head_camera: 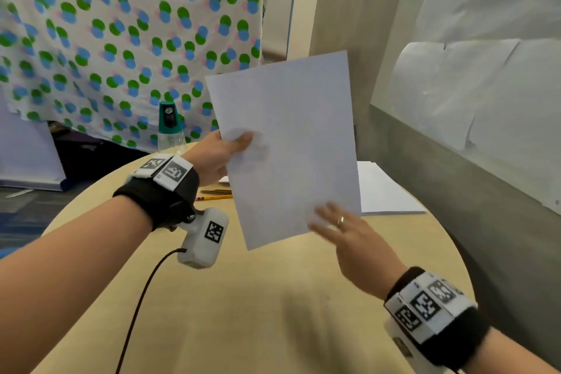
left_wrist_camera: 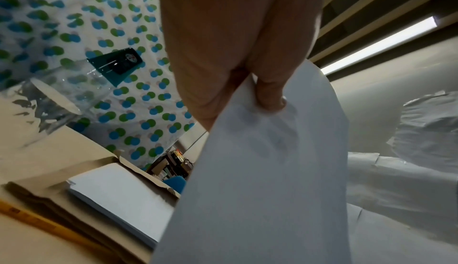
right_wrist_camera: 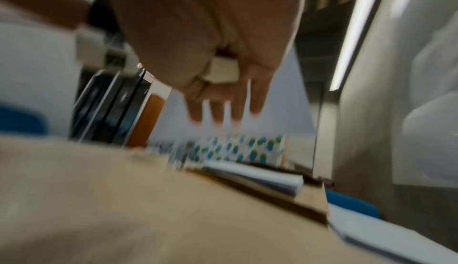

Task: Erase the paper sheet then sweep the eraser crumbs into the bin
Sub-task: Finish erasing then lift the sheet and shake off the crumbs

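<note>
A blank white paper sheet is held up in the air above the round wooden table, tilted. My left hand pinches its left edge between thumb and fingers. My right hand is at the sheet's lower right corner, fingers straight and spread against it. In the blurred right wrist view a small white eraser sits tucked against the palm under the thumb. No bin is in view.
A stack of white paper lies at the table's far right. A yellow pencil lies behind the sheet. A clear bottle with a teal cap stands at the far edge. A grey wall runs along the right.
</note>
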A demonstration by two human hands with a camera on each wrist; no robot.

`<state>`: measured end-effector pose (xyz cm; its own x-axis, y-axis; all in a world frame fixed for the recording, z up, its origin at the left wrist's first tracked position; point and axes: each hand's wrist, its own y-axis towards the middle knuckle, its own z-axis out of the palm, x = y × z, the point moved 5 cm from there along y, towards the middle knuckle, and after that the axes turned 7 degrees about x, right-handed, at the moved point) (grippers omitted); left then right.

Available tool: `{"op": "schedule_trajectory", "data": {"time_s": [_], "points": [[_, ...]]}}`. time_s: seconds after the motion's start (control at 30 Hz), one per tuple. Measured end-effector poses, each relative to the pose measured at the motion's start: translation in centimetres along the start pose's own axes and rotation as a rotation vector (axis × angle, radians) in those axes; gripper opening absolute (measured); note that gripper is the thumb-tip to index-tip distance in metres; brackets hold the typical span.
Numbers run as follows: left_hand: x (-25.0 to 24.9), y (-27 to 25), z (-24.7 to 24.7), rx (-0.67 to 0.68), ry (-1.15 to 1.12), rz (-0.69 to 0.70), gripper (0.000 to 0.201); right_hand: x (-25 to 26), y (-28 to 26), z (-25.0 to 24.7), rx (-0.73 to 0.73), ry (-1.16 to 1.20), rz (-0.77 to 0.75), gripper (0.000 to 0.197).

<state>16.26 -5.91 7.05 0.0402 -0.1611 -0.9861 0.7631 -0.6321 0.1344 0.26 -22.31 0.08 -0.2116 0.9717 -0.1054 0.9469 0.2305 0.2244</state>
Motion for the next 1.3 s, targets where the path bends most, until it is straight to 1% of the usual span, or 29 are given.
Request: {"op": "schedule_trajectory", "data": {"time_s": [0.03, 0.07, 0.1, 0.13, 0.17, 0.2, 0.23, 0.27, 0.3, 0.33, 0.37, 0.4, 0.47, 0.53, 0.6, 0.67, 0.73, 0.77, 0.83, 0.9, 0.97, 1.07, 1.13, 1.2, 1.3], "points": [[0.1, 0.0, 0.1, 0.014, 0.012, -0.007, 0.014, -0.5, 0.4, -1.4, -0.214, -0.002, 0.022, 0.069], [0.2, 0.0, 0.4, 0.029, 0.023, -0.015, 0.014, -0.8, 1.0, -2.3, -0.338, 0.02, 0.053, 0.076], [0.2, -0.1, 0.8, 0.046, 0.025, -0.022, 0.014, -1.0, 1.8, -2.7, -0.385, 0.051, 0.095, 0.083], [0.2, -0.2, 1.3, 0.066, 0.016, -0.026, 0.016, -1.0, 2.6, -2.9, -0.399, 0.062, 0.13, 0.087], [0.2, -0.3, 1.7, 0.08, 0.0, -0.023, 0.017, -0.6, 3.1, -2.7, -0.364, 0.045, 0.15, 0.088], [0.0, -0.4, 2.0, 0.079, -0.015, -0.013, 0.019, -0.1, 3.6, -1.9, -0.265, -0.02, 0.133, 0.085], [-0.2, -0.5, 1.9, 0.058, -0.029, 0.002, 0.021, 0.7, 3.9, -0.7, -0.081, -0.089, 0.082, 0.08], [-0.6, -0.6, 1.5, 0.023, -0.049, 0.014, 0.021, 1.5, 3.6, 1.0, 0.168, -0.084, 0.019, 0.074], [-1.1, -0.7, 0.8, -0.022, -0.075, 0.029, 0.021, 2.1, 2.5, 2.7, 0.431, -0.027, -0.012, 0.068], [-1.5, -0.9, 0.0, -0.065, -0.095, 0.041, 0.021, 2.5, 1.3, 3.7, 0.599, 0.038, -0.004, 0.064], [-2.0, -1.2, -0.9, -0.107, -0.095, 0.05, 0.022, 2.6, 0.5, 3.8, 0.633, 0.099, 0.01, 0.064], [-2.4, -1.5, -2.0, -0.149, -0.081, 0.051, 0.025, 2.4, 0.0, 3.5, 0.58, 0.168, 0.026, 0.064], [-2.4, -2.4, -4.6, -0.247, -0.037, 0.011, 0.032, 1.4, -0.4, 2.3, 0.427, 0.325, 0.156, 0.059], [-1.3, -3.5, -7.3, -0.342, 0.015, -0.094, 0.038, -0.2, -0.8, 1.3, 0.279, 0.495, 0.31, 0.044], [0.3, -4.8, -9.8, -0.396, 0.093, -0.219, 0.041, -1.6, -1.3, 0.8, 0.149, 0.608, 0.43, 0.026], [2.4, -6.2, -12.1, -0.418, 0.174, -0.339, 0.041, -2.9, -1.9, 1.1, 0.098, 0.792, 0.577, 0.016], [4.4, -7.8, -14.1, -0.397, 0.27, -0.458, 0.04, -3.5, -2.6, 1.9, 0.143, 1.048, 0.732, 0.017], [5.5, -8.6, -15.0, -0.376, 0.322, -0.515, 0.041, -3.5, -3.0, 2.4, 0.178, 1.137, 0.778, 0.019], [7.3, -10.1, -16.8, -0.331, 0.42, -0.607, 0.039, -3.3, -3.5, 3.2, 0.227, 1.237, 0.821, 0.021], [8.9, -11.3, -19.1, -0.342, 0.519, -0.67, 0.038, -3.2, -3.7, 4.0, 0.25, 1.272, 0.833, 0.024], [10.2, -12.4, -20.9, -0.37, 0.637, -0.738, 0.043, -2.9, -3.8, 4.8, 0.267, 1.312, 0.845, 0.028], [10.7, -13.6, -21.2, -0.376, 0.866, -0.823, 0.06, -2.5, -4.1, 5.6, 0.311, 1.374, 0.863, 0.032], [10.7, -13.8, -21.0, -0.356, 1.012, -0.859, 0.066, -2.3, -4.3, 6.0, 0.325, 1.394, 0.855, 0.033], [10.7, -13.7, -21.4, -0.324, 1.11, -0.874, 0.067, -2.0, -4.2, 6.1, 0.323, 1.387, 0.849, 0.033], [10.6, -14.2, -22.8, -0.341, 1.123, -0.917, 0.073, -1.8, -4.2, 6.4, 0.306, 1.366, 0.85, 0.035]]}}
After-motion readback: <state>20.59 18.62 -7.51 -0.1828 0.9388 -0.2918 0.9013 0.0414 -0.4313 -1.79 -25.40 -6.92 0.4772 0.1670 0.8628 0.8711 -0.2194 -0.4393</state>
